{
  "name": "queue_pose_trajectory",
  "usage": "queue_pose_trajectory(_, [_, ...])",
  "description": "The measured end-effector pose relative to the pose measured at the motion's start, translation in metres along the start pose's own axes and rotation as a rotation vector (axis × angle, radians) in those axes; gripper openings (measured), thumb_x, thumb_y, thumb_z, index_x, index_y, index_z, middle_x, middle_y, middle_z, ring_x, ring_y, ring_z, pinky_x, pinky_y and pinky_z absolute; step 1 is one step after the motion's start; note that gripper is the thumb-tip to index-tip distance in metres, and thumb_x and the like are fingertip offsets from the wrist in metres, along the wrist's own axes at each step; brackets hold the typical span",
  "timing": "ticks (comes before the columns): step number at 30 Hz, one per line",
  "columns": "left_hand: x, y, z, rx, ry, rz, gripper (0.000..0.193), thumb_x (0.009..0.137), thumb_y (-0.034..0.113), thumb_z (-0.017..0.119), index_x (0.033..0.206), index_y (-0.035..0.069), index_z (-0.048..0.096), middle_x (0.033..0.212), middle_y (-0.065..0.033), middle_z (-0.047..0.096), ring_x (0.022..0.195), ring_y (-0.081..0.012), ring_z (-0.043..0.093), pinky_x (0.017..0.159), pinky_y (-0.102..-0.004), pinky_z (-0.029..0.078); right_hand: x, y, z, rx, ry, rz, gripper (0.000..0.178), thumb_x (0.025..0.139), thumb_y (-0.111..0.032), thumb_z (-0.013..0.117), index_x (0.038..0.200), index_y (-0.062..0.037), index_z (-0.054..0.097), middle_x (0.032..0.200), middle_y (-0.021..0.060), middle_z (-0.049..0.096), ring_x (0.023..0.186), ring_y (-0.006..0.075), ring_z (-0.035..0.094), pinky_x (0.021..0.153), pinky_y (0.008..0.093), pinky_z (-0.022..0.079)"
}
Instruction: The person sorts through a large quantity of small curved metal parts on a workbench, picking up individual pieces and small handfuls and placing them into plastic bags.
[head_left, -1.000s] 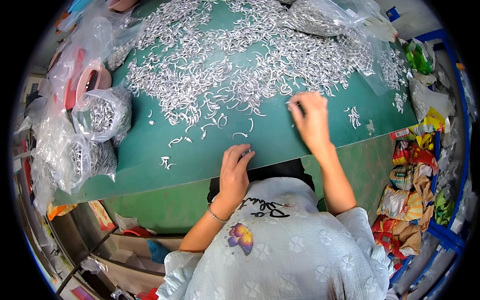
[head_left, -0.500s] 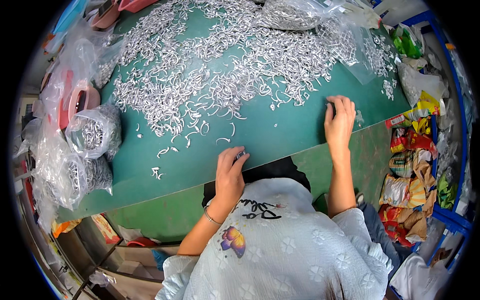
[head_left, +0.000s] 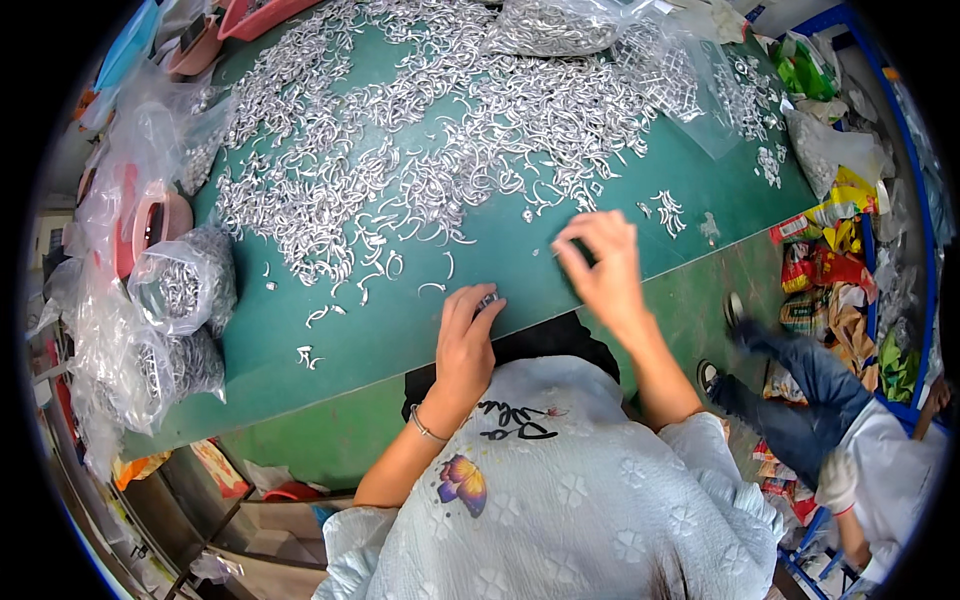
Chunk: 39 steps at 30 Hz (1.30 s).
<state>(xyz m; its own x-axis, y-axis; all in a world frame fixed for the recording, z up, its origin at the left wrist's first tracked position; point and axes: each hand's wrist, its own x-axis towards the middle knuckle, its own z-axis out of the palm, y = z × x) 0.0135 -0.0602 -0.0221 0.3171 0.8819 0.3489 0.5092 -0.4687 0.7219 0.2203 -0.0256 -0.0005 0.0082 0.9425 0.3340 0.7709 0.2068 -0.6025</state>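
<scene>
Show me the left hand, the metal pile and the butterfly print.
Left hand (head_left: 466, 336): head view, back of the hand.
Metal pile (head_left: 560, 112): head view, dense right part.
Butterfly print (head_left: 463, 484): head view, its wings.

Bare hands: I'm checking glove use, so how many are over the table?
2: left hand, holding a metal piece near the edge of the table, and right hand, farther right. None looks hidden.

Worn on the head, the wide fisheye camera looks steeply down and ahead, near above the pale shirt (head_left: 560, 490), past left hand (head_left: 467, 335) and right hand (head_left: 608, 265) to the green table (head_left: 390, 330)
</scene>
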Motion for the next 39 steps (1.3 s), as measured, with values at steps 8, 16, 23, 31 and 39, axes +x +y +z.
queue_pose_trajectory(8, [0.016, 0.016, 0.006, 0.015, -0.129, -0.072, 0.048, 0.078, 0.0, 0.066, 0.124, 0.004, 0.053, 0.128, -0.0145, 0.048, 0.111, -0.0352, 0.047, 0.095, -0.044, 0.037, 0.006, 0.009, -0.004, -0.149, 0.104, 0.008, 0.013, 0.077, -0.011, 0.071, 0.088, -0.007, 0.065, 0.094, 0.0061, 0.058, 0.091, 0.026, 0.051, 0.077, 0.0377, 0.036])
queue_pose_trajectory(16, [0.016, 0.0, 0.009, 0.164, -0.198, 0.034, 0.042, 0.079, 0.0, 0.064, 0.12, 0.004, 0.057, 0.124, -0.0108, 0.052, 0.111, -0.032, 0.048, 0.092, -0.0418, 0.037, 0.002, 0.012, -0.007, -0.261, 0.128, -0.022, 0.014, 0.076, -0.008, 0.071, 0.086, -0.0058, 0.062, 0.094, 0.0069, 0.057, 0.089, 0.0267, 0.051, 0.076, 0.0391, 0.036])
queue_pose_trajectory(23, [0.025, 0.012, 0.006, 0.141, -0.115, 0.067, 0.034, 0.078, -0.001, 0.059, 0.112, 0.001, 0.059, 0.118, -0.011, 0.055, 0.112, -0.03, 0.05, 0.09, -0.0416, 0.037, -0.009, 0.003, 0.003, -0.08, -0.038, -0.062, 0.017, 0.075, -0.003, 0.068, 0.09, -0.0059, 0.061, 0.084, 0.0063, 0.058, 0.083, 0.025, 0.052, 0.074, 0.0375, 0.036])
queue_pose_trajectory(31, [0.018, 0.002, 0.004, 0.12, -0.154, 0.081, 0.027, 0.078, -0.001, 0.06, 0.105, 0.0, 0.061, 0.116, -0.0114, 0.056, 0.114, -0.0297, 0.051, 0.089, -0.0425, 0.038, -0.003, -0.002, -0.009, -0.054, 0.031, -0.037, 0.016, 0.078, -0.005, 0.068, 0.094, -0.0055, 0.064, 0.091, 0.0065, 0.059, 0.087, 0.0262, 0.052, 0.076, 0.0354, 0.036])
queue_pose_trajectory(39, [0.013, 0.004, -0.005, 0.115, -0.044, 0.005, 0.034, 0.077, 0.001, 0.069, 0.109, 0.002, 0.06, 0.117, -0.0114, 0.056, 0.112, -0.0327, 0.051, 0.094, -0.0432, 0.038, -0.008, 0.001, -0.008, -0.123, 0.07, 0.042, 0.007, 0.079, -0.003, 0.066, 0.083, -0.0063, 0.062, 0.084, 0.0055, 0.061, 0.082, 0.0244, 0.054, 0.073, 0.0355, 0.035])
